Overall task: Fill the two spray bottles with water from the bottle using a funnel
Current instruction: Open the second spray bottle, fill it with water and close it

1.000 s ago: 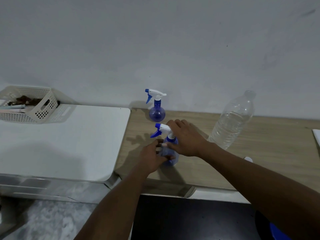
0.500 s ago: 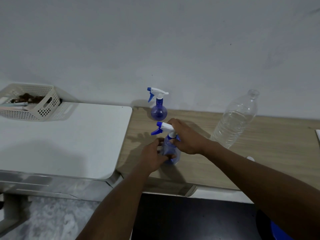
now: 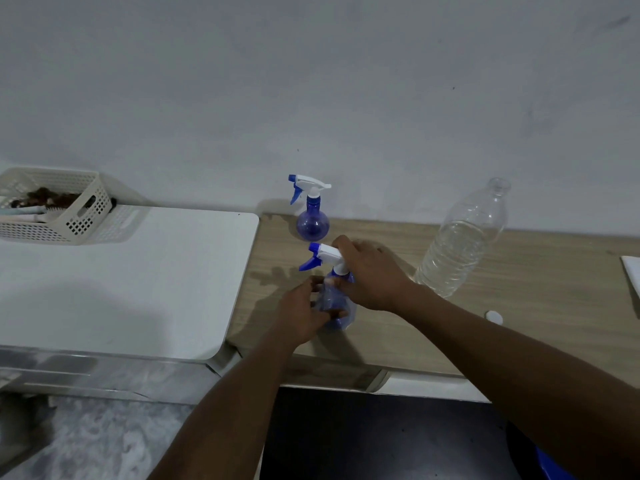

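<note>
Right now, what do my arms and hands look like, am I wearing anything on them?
Both arms are bare as far as the view shows: no sleeves, gloves or watch visible. The left hand and right hand show no rings or markings that can be made out in the dim light. The forearms enter from the bottom edge.

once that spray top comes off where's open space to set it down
Bare room: the white board, in front of the basket; also the wood counter, between the water bottle and the paper. Crowded: around both spray bottles and hands.
</note>
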`<action>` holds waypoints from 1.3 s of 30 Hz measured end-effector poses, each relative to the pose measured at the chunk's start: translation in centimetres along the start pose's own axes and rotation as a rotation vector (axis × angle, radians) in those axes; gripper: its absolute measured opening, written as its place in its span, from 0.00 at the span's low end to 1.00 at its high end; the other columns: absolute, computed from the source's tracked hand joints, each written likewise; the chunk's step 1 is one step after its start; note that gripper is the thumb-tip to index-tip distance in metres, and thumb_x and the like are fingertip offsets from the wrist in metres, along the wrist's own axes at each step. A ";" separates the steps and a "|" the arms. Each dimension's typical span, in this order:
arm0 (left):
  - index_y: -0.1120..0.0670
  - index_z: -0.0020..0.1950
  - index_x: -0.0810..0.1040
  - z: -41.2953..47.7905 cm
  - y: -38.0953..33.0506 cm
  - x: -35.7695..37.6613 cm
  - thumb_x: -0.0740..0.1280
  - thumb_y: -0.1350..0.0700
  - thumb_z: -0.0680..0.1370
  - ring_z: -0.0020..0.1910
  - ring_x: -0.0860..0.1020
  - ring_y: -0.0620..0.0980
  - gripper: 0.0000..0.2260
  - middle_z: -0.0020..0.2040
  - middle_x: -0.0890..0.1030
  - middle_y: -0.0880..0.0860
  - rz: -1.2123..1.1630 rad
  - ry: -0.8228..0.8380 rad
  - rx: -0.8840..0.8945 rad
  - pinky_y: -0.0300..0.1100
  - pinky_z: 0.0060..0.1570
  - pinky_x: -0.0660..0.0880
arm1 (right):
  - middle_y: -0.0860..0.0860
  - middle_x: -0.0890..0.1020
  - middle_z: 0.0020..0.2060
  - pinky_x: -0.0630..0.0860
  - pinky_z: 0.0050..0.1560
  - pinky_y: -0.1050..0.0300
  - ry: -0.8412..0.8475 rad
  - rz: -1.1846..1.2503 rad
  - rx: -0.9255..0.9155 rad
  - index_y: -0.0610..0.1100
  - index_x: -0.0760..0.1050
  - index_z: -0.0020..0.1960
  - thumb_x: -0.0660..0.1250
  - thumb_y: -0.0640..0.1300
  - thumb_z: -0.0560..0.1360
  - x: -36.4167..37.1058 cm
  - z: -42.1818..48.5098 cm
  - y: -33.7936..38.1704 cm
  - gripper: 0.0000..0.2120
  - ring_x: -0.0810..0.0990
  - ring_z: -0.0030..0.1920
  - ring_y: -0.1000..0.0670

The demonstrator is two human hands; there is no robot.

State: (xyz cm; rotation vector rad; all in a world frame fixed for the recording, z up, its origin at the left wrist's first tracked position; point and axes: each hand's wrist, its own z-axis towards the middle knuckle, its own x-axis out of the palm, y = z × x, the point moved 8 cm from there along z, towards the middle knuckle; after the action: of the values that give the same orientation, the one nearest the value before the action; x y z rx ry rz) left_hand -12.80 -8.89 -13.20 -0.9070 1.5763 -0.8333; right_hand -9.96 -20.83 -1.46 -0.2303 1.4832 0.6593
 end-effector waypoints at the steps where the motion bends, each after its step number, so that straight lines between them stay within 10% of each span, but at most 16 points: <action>1: 0.49 0.68 0.73 -0.1 0.0 -0.1 0.82 0.47 0.67 0.55 0.79 0.46 0.32 0.60 0.79 0.45 0.002 -0.004 -0.002 0.38 0.54 0.76 | 0.47 0.79 0.55 0.74 0.52 0.48 -0.003 0.009 0.005 0.49 0.63 0.66 0.70 0.54 0.75 0.2 0.1 0.2 0.25 0.75 0.49 0.47; 8: 0.50 0.69 0.73 0.2 0.1 0.4 0.82 0.44 0.65 0.58 0.80 0.47 0.36 0.63 0.79 0.47 -0.012 0.022 -0.013 0.40 0.55 0.77 | 0.50 0.77 0.53 0.72 0.50 0.50 0.012 0.062 -0.010 0.50 0.63 0.66 0.71 0.59 0.72 0.0 -0.1 -0.3 0.29 0.73 0.48 0.48; 13: 0.47 0.66 0.74 0.1 0.7 -0.1 0.83 0.47 0.66 0.52 0.81 0.43 0.33 0.59 0.80 0.45 -0.028 -0.014 -0.019 0.40 0.53 0.78 | 0.47 0.76 0.56 0.72 0.51 0.49 0.077 0.211 -0.014 0.47 0.64 0.67 0.71 0.45 0.74 0.0 0.1 0.4 0.26 0.72 0.49 0.48; 17: 0.50 0.68 0.74 0.2 0.4 0.3 0.82 0.48 0.67 0.56 0.80 0.46 0.32 0.60 0.79 0.46 0.004 0.008 -0.003 0.40 0.55 0.77 | 0.50 0.77 0.53 0.73 0.49 0.50 0.063 0.116 -0.021 0.49 0.64 0.66 0.72 0.56 0.71 -0.3 -0.2 -0.3 0.29 0.73 0.47 0.48; 27: 0.44 0.65 0.74 0.1 0.7 0.1 0.83 0.42 0.63 0.49 0.83 0.43 0.34 0.59 0.81 0.42 -0.027 0.012 -0.009 0.43 0.51 0.82 | 0.51 0.79 0.50 0.72 0.46 0.56 0.219 0.296 -0.009 0.48 0.71 0.59 0.71 0.43 0.75 -4.5 1.1 -0.8 0.15 0.77 0.48 0.49; 39: 0.46 0.66 0.75 -0.4 -0.2 -0.4 0.81 0.40 0.65 0.54 0.79 0.42 0.32 0.58 0.81 0.42 0.074 -0.015 0.042 0.30 0.47 0.73 | 0.47 0.77 0.45 0.68 0.43 0.55 -0.030 -0.051 0.176 0.45 0.77 0.53 0.70 0.44 0.76 -19.2 1.9 -4.9 0.07 0.75 0.43 0.44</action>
State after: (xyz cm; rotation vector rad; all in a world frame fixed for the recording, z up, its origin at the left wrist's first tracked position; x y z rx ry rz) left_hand -13.11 -8.64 -12.76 -0.8185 1.5643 -0.8027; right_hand -4.79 -28.89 15.95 -0.1216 1.4927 0.4860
